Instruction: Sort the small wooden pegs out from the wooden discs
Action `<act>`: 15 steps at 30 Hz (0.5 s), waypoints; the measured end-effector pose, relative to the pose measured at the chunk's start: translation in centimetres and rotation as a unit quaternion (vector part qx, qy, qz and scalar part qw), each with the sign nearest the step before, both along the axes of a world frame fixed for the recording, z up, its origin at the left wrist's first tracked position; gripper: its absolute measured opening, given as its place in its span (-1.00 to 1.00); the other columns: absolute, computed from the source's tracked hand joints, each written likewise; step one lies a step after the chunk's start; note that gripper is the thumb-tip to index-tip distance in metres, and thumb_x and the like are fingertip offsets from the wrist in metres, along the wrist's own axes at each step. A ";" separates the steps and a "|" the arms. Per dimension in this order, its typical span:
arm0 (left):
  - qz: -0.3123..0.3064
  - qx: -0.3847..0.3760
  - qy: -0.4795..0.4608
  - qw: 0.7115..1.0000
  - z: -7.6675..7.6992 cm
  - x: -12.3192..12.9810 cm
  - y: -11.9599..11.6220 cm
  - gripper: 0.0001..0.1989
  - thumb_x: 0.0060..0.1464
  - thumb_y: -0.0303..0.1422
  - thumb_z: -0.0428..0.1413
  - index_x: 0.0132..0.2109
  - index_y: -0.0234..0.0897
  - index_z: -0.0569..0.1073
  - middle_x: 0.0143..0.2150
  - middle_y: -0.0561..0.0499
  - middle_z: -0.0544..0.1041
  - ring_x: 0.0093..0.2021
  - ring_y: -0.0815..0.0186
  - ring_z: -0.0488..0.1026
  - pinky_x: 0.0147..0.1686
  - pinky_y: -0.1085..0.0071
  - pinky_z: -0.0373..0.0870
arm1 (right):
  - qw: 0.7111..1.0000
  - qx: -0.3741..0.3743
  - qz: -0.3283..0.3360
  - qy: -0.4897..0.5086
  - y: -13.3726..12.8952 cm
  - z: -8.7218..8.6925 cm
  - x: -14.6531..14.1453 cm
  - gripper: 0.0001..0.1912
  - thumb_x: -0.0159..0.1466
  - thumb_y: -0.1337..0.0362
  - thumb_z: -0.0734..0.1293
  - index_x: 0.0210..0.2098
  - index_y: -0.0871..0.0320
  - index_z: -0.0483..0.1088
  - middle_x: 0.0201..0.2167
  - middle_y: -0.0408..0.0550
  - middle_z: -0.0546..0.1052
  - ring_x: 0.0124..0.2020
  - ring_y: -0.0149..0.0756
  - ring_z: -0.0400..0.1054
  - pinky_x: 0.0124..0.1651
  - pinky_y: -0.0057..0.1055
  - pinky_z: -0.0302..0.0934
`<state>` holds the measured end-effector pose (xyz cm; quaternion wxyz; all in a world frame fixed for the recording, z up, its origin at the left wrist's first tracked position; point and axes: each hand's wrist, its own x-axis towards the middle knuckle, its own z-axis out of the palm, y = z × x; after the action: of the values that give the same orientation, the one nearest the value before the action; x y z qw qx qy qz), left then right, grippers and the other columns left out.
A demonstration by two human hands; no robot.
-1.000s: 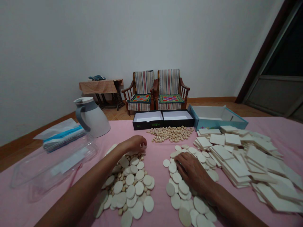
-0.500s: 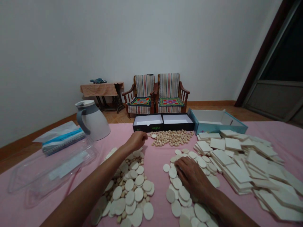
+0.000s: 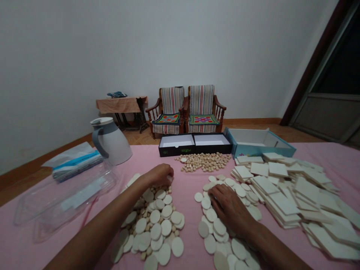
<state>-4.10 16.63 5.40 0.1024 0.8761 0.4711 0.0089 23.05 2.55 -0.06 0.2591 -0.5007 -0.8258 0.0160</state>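
My left hand [image 3: 162, 175] is over the far end of the left pile of mixed round wooden discs [image 3: 155, 216] and small wooden beads. Its fingers curl downward and look closed; a pale bit shows at the fingertips, too small to name. My right hand [image 3: 229, 200] rests palm down on another pile of round wooden discs [image 3: 210, 244], its fingers laid loosely over them. Beyond the hands lies a heap of small wooden beads [image 3: 208, 162], with one disc [image 3: 183, 160] at its left side.
Square wooden tiles [image 3: 285, 198] are heaped at the right. Behind the beads stand a black box [image 3: 176, 151] with two trays and a light-blue box [image 3: 264, 151]. A white jug [image 3: 116, 146], a tissue pack [image 3: 77, 165] and clear plastic packaging [image 3: 70, 202] sit at the left on a pink cloth [image 3: 189, 210].
My left hand has drawn back from near the bead heap toward the left pile, its fingers now pointing down. My right hand stays on its discs.
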 end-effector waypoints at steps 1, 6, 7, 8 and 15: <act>0.013 0.020 -0.014 1.000 0.3 0.3 0.1 -0.74 -0.19 -0.44 0.25 -0.24 -0.24 0.59 -0.27 -0.03 0.60 -0.27 0.23 0.52 -0.25 0.46 0.39 | 1.000 0.000 0.000 0.000 0.0 0.0 0.0 -0.83 0.31 0.44 0.18 -0.21 0.17 0.39 -0.27 0.03 0.44 -0.21 -0.17 0.27 -0.15 -0.25 0.16; 0.075 0.096 -0.066 0.990 1.0 1.1 1.0 -0.62 0.19 -0.36 0.05 0.15 -0.25 0.36 0.07 -0.12 0.47 -0.03 0.26 0.46 -0.07 0.41 0.37 | 1.000 0.008 0.003 0.002 0.0 0.0 0.0 -0.81 0.32 0.44 0.16 -0.20 0.17 0.38 -0.29 0.03 0.43 -0.22 -0.19 0.27 -0.17 -0.27 0.15; 0.083 0.089 -0.056 0.991 0.9 1.0 1.1 -0.66 0.18 -0.34 0.08 0.10 -0.25 0.40 0.03 -0.10 0.50 -0.05 0.25 0.47 -0.08 0.40 0.38 | 1.000 0.011 0.003 0.002 0.0 0.0 0.0 -0.82 0.31 0.44 0.17 -0.20 0.17 0.38 -0.29 0.02 0.43 -0.23 -0.19 0.27 -0.17 -0.27 0.15; 0.092 0.077 -0.039 0.992 0.7 0.9 1.1 -0.70 0.15 -0.33 0.12 0.03 -0.26 0.45 -0.04 -0.09 0.52 -0.08 0.24 0.49 -0.09 0.39 0.38 | 1.000 0.013 0.003 0.001 0.0 0.0 0.0 -0.82 0.31 0.44 0.17 -0.21 0.17 0.38 -0.29 0.02 0.44 -0.23 -0.19 0.27 -0.17 -0.27 0.15; 0.153 -0.008 0.099 0.983 -1.1 0.2 1.1 -0.70 0.23 -0.26 0.10 0.04 -0.32 0.40 0.02 -0.11 0.45 -0.06 0.20 0.45 -0.09 0.16 0.46 | 1.000 0.012 -0.001 0.007 0.0 0.1 -0.1 -0.84 0.28 0.46 0.20 -0.23 0.17 0.37 -0.27 0.02 0.44 -0.22 -0.17 0.27 -0.16 -0.26 0.15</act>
<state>-3.94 17.77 4.27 0.0598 0.7891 0.6077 -0.0662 22.91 2.53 0.06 0.2711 -0.4982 -0.8236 0.0098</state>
